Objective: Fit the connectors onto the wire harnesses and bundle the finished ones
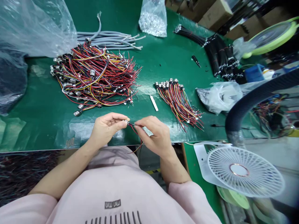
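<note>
Green tabletop [168, 56] lies beneath 2 closely pinching hands [105, 129] [155, 133], left on a connector [126, 121], right on its wires [135, 129]

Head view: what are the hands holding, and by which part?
A wired connector: the left hand pinches its silvery end between thumb and fingers; the right hand pinches a thin dark piece beside it, too small to identify.

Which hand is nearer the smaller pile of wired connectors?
Right. Your right hand is in front and left of the smaller pile; your left hand is farther left, in front of the larger pile.
</note>
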Demonstrator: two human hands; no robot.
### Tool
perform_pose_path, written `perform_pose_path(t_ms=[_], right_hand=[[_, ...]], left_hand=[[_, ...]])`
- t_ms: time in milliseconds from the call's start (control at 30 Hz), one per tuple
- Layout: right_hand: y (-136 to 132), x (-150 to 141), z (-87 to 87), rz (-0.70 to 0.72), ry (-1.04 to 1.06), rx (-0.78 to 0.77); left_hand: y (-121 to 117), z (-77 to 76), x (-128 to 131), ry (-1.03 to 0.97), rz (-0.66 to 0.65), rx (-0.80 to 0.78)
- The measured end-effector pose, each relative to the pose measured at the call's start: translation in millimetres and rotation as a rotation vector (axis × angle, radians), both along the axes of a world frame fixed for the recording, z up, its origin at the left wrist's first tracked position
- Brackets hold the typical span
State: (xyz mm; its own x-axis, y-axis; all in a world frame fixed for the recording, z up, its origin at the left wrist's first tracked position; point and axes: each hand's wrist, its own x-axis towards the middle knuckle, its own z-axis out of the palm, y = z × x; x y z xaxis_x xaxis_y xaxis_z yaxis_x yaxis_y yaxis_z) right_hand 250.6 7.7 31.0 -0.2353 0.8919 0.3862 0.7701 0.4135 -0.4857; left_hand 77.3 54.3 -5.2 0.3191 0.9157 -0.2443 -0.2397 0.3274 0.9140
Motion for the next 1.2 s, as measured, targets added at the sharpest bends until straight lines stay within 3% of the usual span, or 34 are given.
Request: perform_pose_path(t_ms=[233, 500, 733, 1033, 1200], right_hand=[[-2.2, -0.3, -4.1, -0.031, -0.054, 0.028], [3.2, -6.4, -5.5, -0.014, -0.053, 0.058], [2.7, 11.3, 3.8, 0.031, 0.225, -0.172], [-1.0, 18.9, -11.6, 0.054, 0.477, -0.369], [-1.7, 24.3, -9.7, 0.095, 0.428, -0.373]], left_hand=[[-0.3, 0.8, 1.8, 0.034, -0.008, 0.003], [-4.4, -2.4, 3.4, 0.063, -0.046, 0.113], [0.4, -6.0, 1.4, 0.03, 0.003, 0.001], [3.1, -6.9, -0.3, -0.08, -0.069, -0.154], [2.7, -8.2, -0.6, -0.062, -0.088, -0.165]])
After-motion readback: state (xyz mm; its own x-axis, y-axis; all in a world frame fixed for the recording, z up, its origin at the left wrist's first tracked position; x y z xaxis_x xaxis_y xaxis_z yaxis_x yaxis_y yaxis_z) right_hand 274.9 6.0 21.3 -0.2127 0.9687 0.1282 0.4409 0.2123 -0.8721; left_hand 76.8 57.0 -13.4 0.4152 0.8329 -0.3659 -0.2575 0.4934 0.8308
